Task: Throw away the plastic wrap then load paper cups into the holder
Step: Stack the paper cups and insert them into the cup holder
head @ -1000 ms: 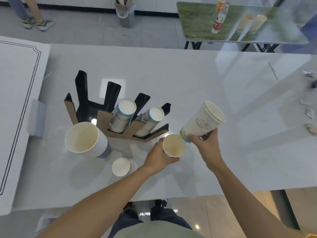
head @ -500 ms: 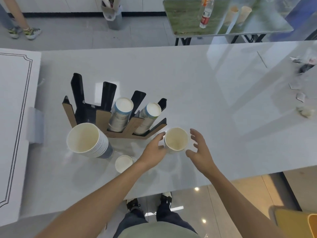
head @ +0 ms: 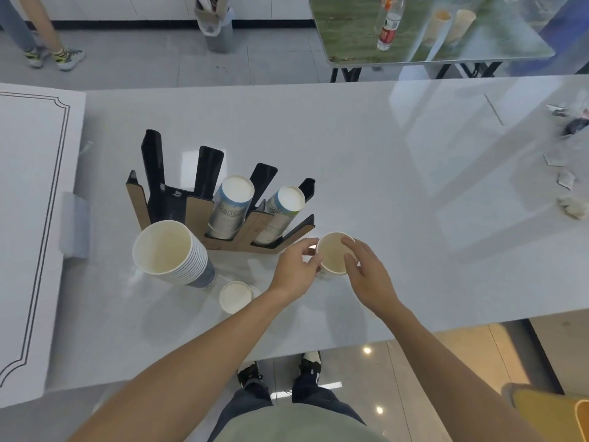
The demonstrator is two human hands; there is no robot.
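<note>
A black cup holder (head: 165,199) with brown side panels stands on the white table (head: 382,173). Two cup stacks lean in its right slots, one at the middle (head: 232,202) and one at the right (head: 282,212); the left slots are empty. Just right of the holder's front corner a paper cup stack (head: 333,256) stands mouth up. My left hand (head: 294,271) grips its left side. My right hand (head: 366,275) has fingers on its rim and right side. A tall, wide cup stack (head: 169,250) and a small cup (head: 236,296) stand in front of the holder.
A white board (head: 28,218) covers the table's left end. Scraps of paper and wrap (head: 570,205) lie at the right edge. On the floor beyond are a bin (head: 218,33), a second table (head: 430,30) with a bottle, and a person's feet (head: 54,55).
A second ago my right hand held a tilted cup stack over the cup in my left hand. It has set the stack down into that cup, opened, and now closes on it again.
</note>
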